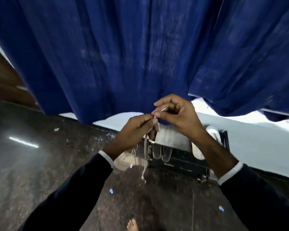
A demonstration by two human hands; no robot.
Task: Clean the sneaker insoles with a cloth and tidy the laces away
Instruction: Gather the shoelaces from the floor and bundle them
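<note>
A dark speckled floor (40,172) fills the left side, with a bright streak of reflected light on it. Further right, a grubby pale sneaker (128,161) sits on the floor, partly hidden behind the left wrist.

The left hand (137,129) is raised in front of the person, fingers curled and pinching a shoelace (145,152) near its top. The lace is flat, greyish and dirty; it hangs slack from the fingers, loops and trails down in front of the sneaker, ending in a frayed-looking tip above the floor. One white aglet sticks out just below the left hand.

The right hand (175,112) is touching the left at the fingertips, thumb and forefinger pinching the lace's other end, whose white tip points up toward the palm.

Below the hands, a grey cloth (172,139) lies on a low black rack (178,162), with two pale, translucent-looking insoles (162,153) poking out side by side from under it. A second white sneaker (198,150) stands at the rack's right edge. A blue curtain (140,55) hangs behind everything.
</note>
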